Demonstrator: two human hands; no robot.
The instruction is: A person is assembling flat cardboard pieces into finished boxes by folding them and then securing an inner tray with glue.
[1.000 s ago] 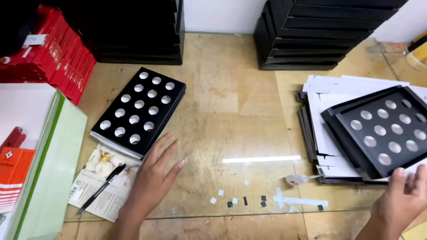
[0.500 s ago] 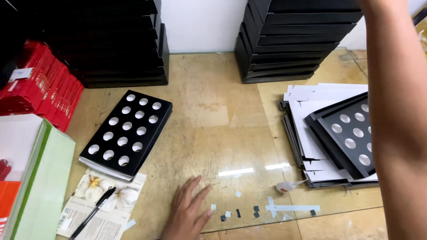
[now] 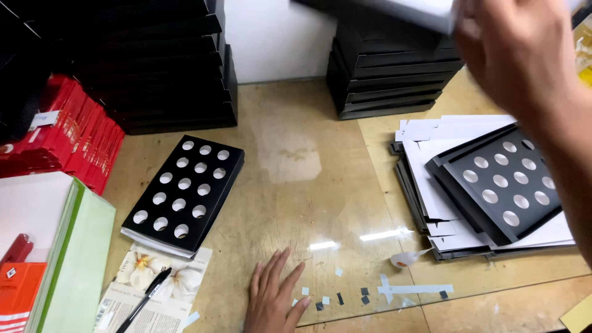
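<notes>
Black card with 15 round holes, the insert [image 3: 183, 193] lay tilted on the tabletop [image 3: 290, 203], resting on a thin white stack, a pen [image 3: 143, 299] just below it. To its right, the left hand [image 3: 273, 301] lay flat, fingers spread, near small tape scraps [image 3: 336, 299]. The right hand [image 3: 524, 52], raised and blurred, gripped a white sheet [image 3: 419, 11] above another perforated black tray [image 3: 499, 182].

White sheet [image 3: 413, 11] — raised at table's far right edge, blurred. Small paper scraps [image 3: 333, 296] — grey and dark, flat along near edge.
</notes>
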